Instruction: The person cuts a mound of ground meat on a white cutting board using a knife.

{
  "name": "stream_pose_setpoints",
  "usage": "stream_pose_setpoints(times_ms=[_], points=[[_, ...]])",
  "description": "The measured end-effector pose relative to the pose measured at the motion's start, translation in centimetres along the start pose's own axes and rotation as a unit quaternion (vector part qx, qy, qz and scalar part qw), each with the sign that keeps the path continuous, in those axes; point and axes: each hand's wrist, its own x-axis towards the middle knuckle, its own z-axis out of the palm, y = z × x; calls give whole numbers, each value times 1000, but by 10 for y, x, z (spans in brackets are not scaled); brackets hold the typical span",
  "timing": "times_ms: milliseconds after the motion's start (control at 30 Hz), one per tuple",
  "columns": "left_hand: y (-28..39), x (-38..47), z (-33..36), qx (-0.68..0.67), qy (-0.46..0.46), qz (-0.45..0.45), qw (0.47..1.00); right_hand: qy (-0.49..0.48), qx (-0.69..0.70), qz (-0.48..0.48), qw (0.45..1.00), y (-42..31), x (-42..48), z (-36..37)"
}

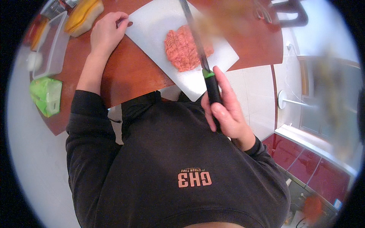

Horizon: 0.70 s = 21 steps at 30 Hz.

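My right hand (228,111) is wrapped around a knife (212,85) with a black handle and a green collar. The index finger stretches along the handle. Its long blade points away from me and crosses above a flattened patty of minced meat (181,50), which shows scored lines. Under the meat lies a white cutting board (159,37), one corner jutting past the table's near edge. My left hand (108,31) rests at the board's left corner, fingers curled, beside a small brown spot. Whether those fingers grip the board is hidden.
On the wooden table (134,68), a clear plastic container (54,45), a green plastic package (47,95) and a yellow-and-white item (84,17) stand at left. Blurred smears cover the upper right. A dark red-fronted cabinet (302,162) is on the right.
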Motion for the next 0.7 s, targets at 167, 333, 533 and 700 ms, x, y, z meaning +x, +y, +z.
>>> stream_pose_setpoints(times_ms=[167, 333, 533, 700], points=[[-2, 3, 1, -2, -15, -22, 1000, -15, 77, 85, 993, 1, 8, -5], [1, -1, -2, -9, -3, 3, 1000, -6, 66, 36, 997, 13, 7, -6], [1, 0, -2, -12, -4, 16, 1000, -18, 27, -22, 999, -2, -6, 5], [-2, 2, 1, -2, -5, 3, 1000, 14, 87, 93, 992, 6, 11, -10]])
